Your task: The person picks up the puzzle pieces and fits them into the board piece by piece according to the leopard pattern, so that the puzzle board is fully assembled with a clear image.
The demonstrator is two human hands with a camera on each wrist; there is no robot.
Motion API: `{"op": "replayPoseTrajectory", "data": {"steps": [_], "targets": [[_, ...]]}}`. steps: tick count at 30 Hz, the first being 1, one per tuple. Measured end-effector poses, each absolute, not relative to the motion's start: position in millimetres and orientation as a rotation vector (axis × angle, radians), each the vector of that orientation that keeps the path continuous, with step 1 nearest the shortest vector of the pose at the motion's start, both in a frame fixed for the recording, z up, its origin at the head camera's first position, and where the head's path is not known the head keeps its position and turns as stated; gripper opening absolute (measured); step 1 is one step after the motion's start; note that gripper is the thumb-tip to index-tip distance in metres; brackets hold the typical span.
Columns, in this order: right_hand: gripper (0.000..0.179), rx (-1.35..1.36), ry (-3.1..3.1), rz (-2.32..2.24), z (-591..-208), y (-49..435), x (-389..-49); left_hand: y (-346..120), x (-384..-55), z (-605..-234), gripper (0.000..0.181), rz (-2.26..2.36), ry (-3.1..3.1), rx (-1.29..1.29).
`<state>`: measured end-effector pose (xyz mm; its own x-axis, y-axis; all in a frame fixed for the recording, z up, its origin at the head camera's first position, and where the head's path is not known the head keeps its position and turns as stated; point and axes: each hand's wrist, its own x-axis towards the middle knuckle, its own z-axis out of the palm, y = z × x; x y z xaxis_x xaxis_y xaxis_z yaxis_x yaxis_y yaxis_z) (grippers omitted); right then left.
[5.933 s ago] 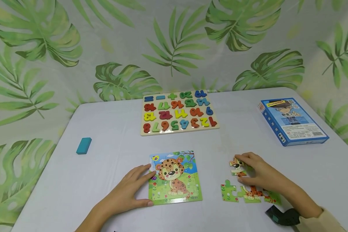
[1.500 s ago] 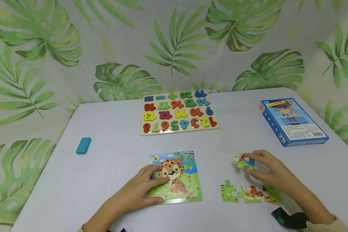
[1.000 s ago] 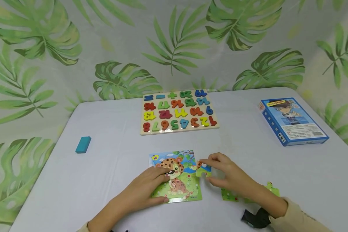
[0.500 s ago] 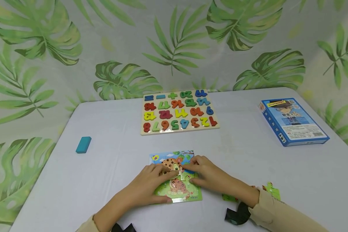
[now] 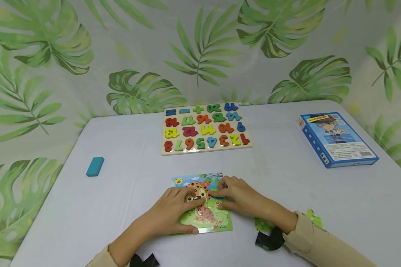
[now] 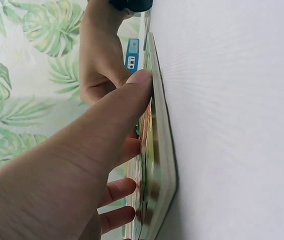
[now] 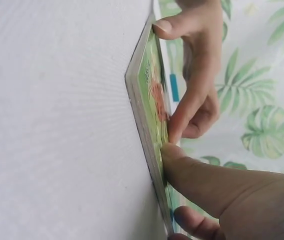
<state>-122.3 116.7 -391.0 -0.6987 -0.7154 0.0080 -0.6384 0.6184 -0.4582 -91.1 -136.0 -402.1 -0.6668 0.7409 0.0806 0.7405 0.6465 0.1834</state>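
A square jigsaw board (image 5: pixel 225 225) with a leopard picture lies on the table below both hands. My left hand (image 5: pixel 168 211) rests on its left side, thumb along the near edge and fingertips on the leopard's face. From the right, my right hand (image 5: pixel 240 196) pinches a jigsaw piece (image 5: pixel 213 202) between thumb and forefinger, low against the picture; the fingers partly hide it. In the right wrist view the thumb (image 7: pixel 174 155) touches the top of the board. Loose jigsaw pieces (image 5: pixel 263 224) lie to the right, mostly covered by the right forearm.
Behind the jigsaw lies a wooden number board (image 5: pixel 207 129) with coloured numerals. A blue box (image 5: pixel 339 141) sits at the back right, and a teal block (image 5: pixel 95 167) at the left. Black straps (image 5: pixel 270 240) hang at the wrists. A leaf-print cloth (image 5: pixel 200 48) covers the wall.
My right hand lifted a piece from the right-hand group and carried it left onto the jigsaw board, where it now sits lower and straighter. My left hand slid right across the picture.
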Motion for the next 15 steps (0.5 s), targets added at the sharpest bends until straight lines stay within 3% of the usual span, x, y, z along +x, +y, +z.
{"op": "replayPoseTrajectory", "data": {"steps": [5,15], "targets": [[0.054,-1.106,2.585,-0.69,-390.8,123.1,-121.9,-135.6,-90.1,-400.4,0.072,0.339,2.85,1.258],[0.07,-0.799,2.515,-1.005,-379.3,150.0,-104.3,-144.0,-83.9,-414.5,0.079,0.509,2.908,1.233]]}}
